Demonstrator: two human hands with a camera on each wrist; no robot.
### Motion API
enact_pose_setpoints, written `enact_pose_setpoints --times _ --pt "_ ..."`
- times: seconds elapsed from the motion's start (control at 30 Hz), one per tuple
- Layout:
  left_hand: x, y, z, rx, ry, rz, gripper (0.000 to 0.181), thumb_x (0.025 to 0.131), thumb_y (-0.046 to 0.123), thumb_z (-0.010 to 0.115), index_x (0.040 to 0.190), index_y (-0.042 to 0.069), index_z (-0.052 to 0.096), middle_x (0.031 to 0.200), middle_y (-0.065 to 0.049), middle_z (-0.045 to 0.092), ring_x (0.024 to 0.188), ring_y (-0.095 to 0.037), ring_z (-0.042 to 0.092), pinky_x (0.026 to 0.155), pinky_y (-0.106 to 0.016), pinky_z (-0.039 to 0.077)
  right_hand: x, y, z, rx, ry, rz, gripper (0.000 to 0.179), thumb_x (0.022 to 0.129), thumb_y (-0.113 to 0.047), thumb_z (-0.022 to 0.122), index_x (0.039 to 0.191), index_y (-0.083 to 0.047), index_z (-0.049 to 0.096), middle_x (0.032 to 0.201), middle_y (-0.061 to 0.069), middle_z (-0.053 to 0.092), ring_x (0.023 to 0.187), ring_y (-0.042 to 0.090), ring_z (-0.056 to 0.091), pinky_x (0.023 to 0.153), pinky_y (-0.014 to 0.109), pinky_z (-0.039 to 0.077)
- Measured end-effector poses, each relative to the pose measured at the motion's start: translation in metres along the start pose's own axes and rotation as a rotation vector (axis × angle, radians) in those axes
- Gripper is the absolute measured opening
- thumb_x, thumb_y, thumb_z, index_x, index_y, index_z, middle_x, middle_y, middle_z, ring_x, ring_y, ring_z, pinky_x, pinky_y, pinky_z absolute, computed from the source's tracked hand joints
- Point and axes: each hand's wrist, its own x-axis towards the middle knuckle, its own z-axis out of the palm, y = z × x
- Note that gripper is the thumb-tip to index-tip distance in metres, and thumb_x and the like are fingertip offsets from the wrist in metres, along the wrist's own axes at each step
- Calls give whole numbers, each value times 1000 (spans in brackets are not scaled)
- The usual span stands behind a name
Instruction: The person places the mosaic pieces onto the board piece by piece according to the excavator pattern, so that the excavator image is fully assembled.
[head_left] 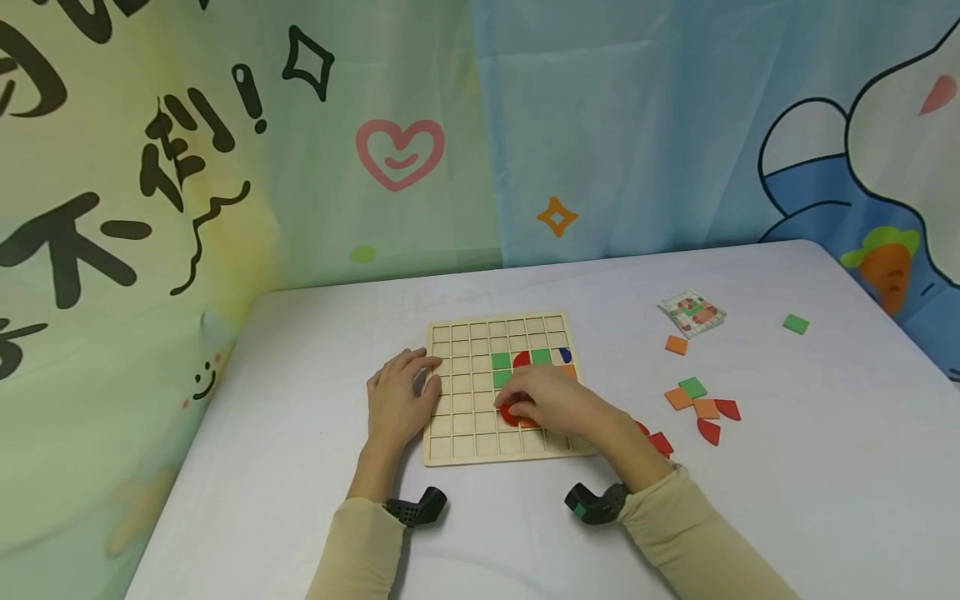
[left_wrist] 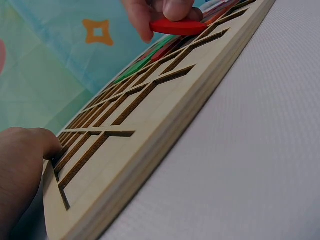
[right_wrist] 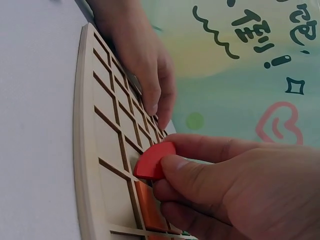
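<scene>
A wooden grid board (head_left: 459, 423) lies on the white-covered table. My left hand (head_left: 400, 398) rests at its left edge, fingers relaxed and touching the rim. Over the lower middle of the grid, my right hand (head_left: 553, 398) pinches a red quarter-circle tile (right_wrist: 153, 162) between thumb and fingers. The tile is tilted close above a cell, beside an orange tile (right_wrist: 151, 206) set in the board. Green square tiles (head_left: 501, 361), a red curved tile (head_left: 521, 359) and a dark blue curved tile (head_left: 566, 356) sit in other cells. The right hand hides part of the grid.
Right of the board lie loose orange squares (head_left: 678, 399), a green square (head_left: 692, 387) and red quarter-circle tiles (head_left: 708, 432). A stack of pattern cards (head_left: 692, 312) is farther back, and another green tile (head_left: 797, 324) lies near the right edge. A printed curtain (head_left: 637, 125) hangs behind.
</scene>
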Motion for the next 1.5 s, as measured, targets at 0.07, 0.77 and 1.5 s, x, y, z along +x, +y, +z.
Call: enact_pose_setpoints --times 0.07,0.77,1.5 --pt "0 0 0 0 0 0 28 91 27 55 116 23 67 135 -1 57 134 -24 42 107 -54 26 0 0 1 4 -5 -1 15 88 -12 66 100 -17 73 99 -5 70 95 12 63 84 29 52" --pt "1 -2 2 9 -9 -8 29 91 29 55 117 23 66 136 -1 56 135 -23 41 108 -52 24 -1 -1 5 2 7 8 8 85 -13 69 93 -13 72 93 -4 68 90 12 62 80 26 51" --pt "2 -3 3 24 -1 -1 29 91 28 55 117 24 66 135 0 56 134 -24 43 107 -53 26 -2 2 5 12 15 67 8 84 -22 71 78 -19 67 77 -11 59 71 5 52 65 20 46"
